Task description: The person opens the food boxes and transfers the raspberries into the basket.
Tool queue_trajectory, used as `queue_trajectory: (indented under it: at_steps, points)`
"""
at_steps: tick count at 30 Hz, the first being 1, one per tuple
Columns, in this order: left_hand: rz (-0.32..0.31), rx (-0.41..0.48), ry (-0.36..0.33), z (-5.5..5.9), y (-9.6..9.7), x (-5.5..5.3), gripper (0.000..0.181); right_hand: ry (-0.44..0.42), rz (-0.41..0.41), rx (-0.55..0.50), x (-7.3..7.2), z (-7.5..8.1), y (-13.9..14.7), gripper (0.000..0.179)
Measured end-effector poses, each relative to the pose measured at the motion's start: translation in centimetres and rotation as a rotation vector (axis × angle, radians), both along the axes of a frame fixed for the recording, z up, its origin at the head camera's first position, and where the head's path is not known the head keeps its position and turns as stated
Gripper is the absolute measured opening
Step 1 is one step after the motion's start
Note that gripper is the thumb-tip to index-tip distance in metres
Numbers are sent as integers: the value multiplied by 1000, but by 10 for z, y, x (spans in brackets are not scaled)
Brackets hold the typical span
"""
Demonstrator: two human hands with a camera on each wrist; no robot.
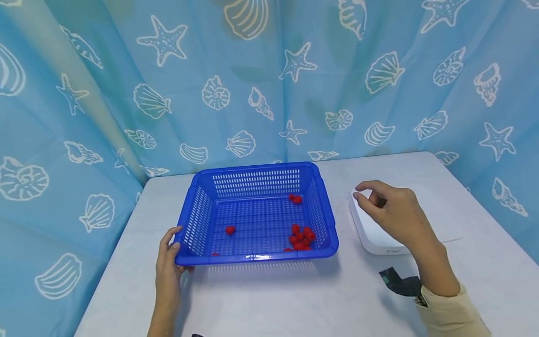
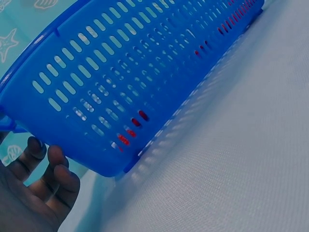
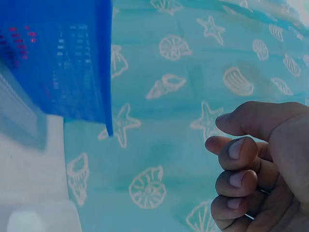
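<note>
A blue plastic basket [image 1: 257,259] with slotted walls stands on the white table, holding red raspberries. Several raspberries [image 1: 301,238] cluster in its front right corner, two lie at the back right, and a single raspberry [image 1: 230,230] is toward the left. My left hand [image 1: 167,262] grips the basket's front left corner, thumb at the rim and fingers curled beneath. In the left wrist view, its fingertips [image 2: 66,179] are at the basket's outer wall. My right hand [image 1: 393,213] hovers over a white box-like object, fingers loosely curled, thumb and index tip slightly apart with nothing visible between them.
The white box-like object [image 1: 379,236] with rounded corners sits right of the basket, partly hidden by my right hand. A blue curtain [image 1: 269,70] with shells and starfish hangs behind and beside the table [image 1: 261,299]. A dark strap [image 1: 402,284] is on my right wrist.
</note>
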State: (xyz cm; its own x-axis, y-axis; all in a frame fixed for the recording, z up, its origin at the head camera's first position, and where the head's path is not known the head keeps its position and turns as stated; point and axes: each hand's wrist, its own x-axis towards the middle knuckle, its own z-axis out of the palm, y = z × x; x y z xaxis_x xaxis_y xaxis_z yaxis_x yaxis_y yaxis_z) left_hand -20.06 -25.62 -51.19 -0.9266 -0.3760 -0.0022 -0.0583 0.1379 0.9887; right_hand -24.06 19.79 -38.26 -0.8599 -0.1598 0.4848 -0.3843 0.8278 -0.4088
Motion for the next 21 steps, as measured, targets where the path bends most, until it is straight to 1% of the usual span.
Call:
queue_trajectory:
  at_steps: [2, 5, 11, 17, 21]
  points:
    - [6, 0, 7, -5, -2, -2, 43, -6, -17, -9, -1, 0, 5, 17]
    - [7, -11, 4, -8, -3, -3, 42, -19, -50, -13, -3, -2, 13, 19]
    - [15, -40, -20, -9, -4, -4, 42, -66, -122, -9, -12, -7, 27, 25]
    - [20, -41, -22, -11, -4, -4, 42, -131, -178, 4, -20, -13, 38, 30]
    - [22, -43, -26, -11, -4, -5, 42, -189, -207, 5, -23, -18, 46, 32]
